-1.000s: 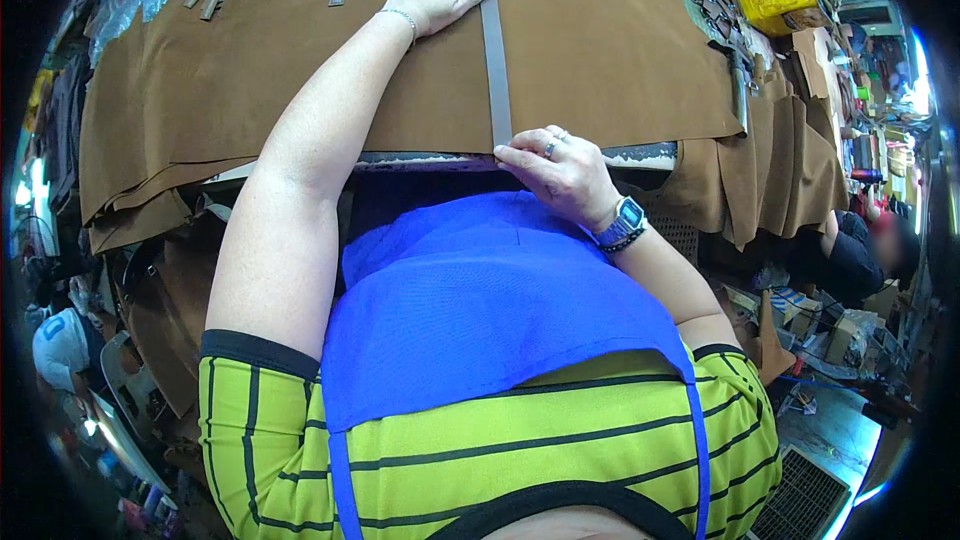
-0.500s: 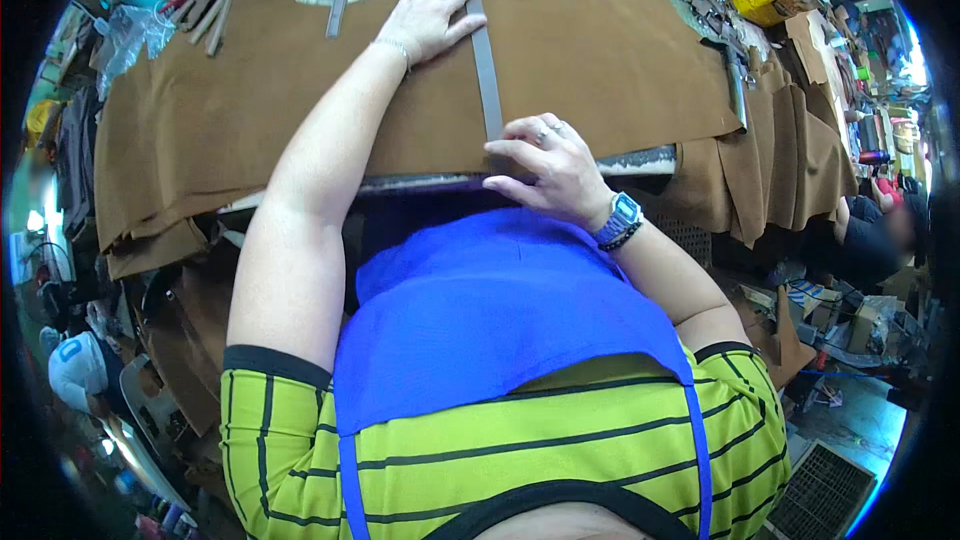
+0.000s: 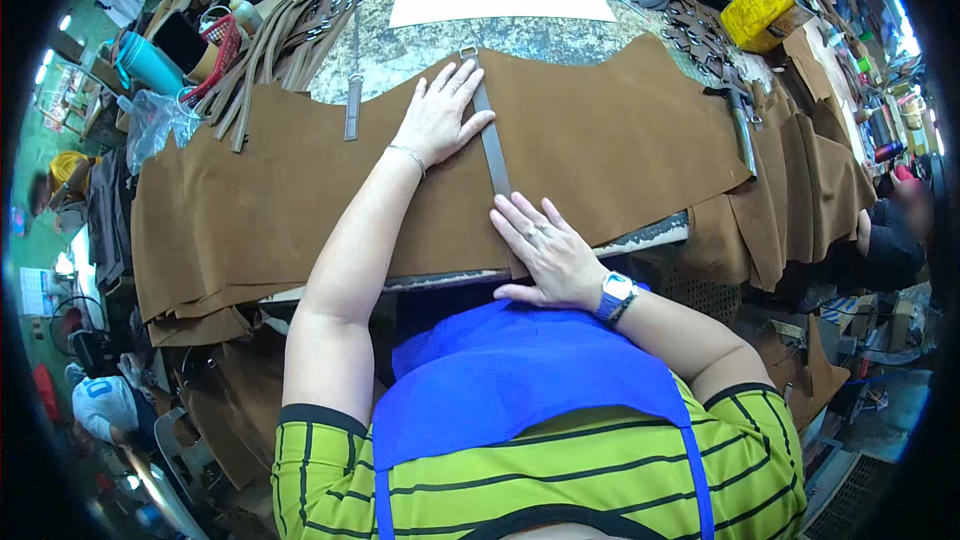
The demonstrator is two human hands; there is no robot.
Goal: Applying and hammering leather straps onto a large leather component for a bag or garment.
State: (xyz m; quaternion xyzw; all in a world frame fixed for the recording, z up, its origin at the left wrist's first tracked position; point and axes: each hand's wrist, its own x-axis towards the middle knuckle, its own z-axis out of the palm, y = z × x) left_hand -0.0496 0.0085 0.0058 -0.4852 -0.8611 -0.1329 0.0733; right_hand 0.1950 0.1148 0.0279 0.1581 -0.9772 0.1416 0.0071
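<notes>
A long metal ruler (image 3: 494, 155) lies across a brown leather sheet (image 3: 620, 140) spread over the bench (image 3: 400, 50). The left hand (image 3: 440, 120), fingers spread, presses flat on its far end. The right hand (image 3: 548, 252), also spread flat, holds down its near end at the bench edge.

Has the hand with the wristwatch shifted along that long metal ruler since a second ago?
No. The right hand still presses the near end of the metal ruler, by the table edge, as before. The view tilted, but hand and ruler kept their relation.
</notes>
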